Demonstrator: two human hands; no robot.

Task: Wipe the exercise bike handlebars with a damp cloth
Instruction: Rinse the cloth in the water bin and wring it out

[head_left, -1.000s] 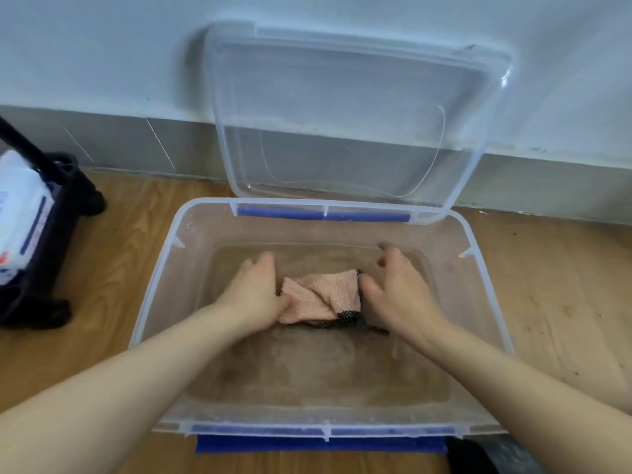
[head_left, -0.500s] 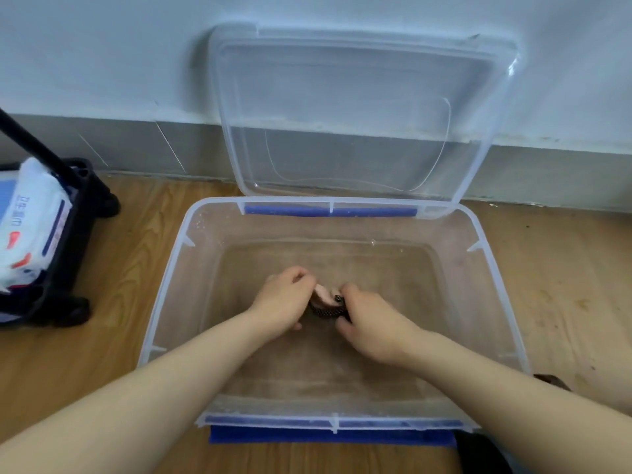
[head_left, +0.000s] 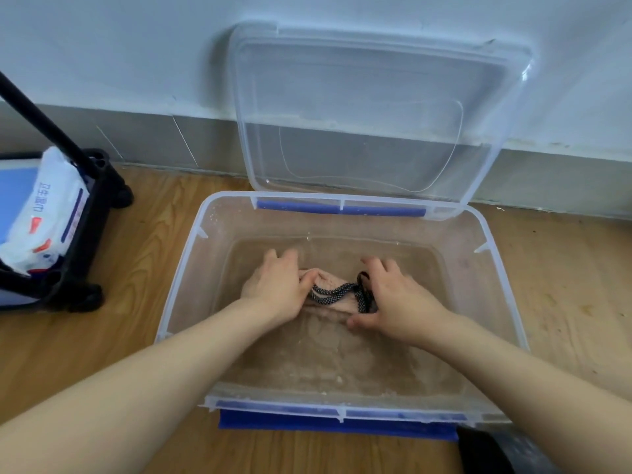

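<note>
- Step in hand, my read: soaking/rinsing the cloth (head_left: 325,280) in the tub (head_left: 181,278). No wiping yet, and the bike handlebars are not in view.
- Cloth: pink with a black dotted trim, bunched up low in the tub in shallow cloudy water (head_left: 325,364), between the two hands.
- left grip (head_left: 273,285): clenched on the cloth's left end, thumb pressed onto the fabric.
- right grip (head_left: 400,302): fingers curled over the right end, trim running under the palm. It reads as grasping the cloth, with the thumb splayed toward the near side.
- Tub sits on the wood floor (head_left: 136,268). Its clear lid (head_left: 376,114) is propped open against the wall (head_left: 136,46) behind.
- Left of the tub, well apart: a black cart (head_left: 92,234) with a pack of wipes (head_left: 44,213) in it.
- Doing it well, judgement: gather the whole cloth into both grips and lift it just clear of the water, keeping it over the tub.
- Then twist the ends opposite ways and squeeze until it is damp, not dripping.
- Tuck the trim in so it doesn't trail.
- The bottom looks gritty, so don't drag the cloth along it.
- Risk: an under-wrung cloth drips on the floor on the way out.
</note>
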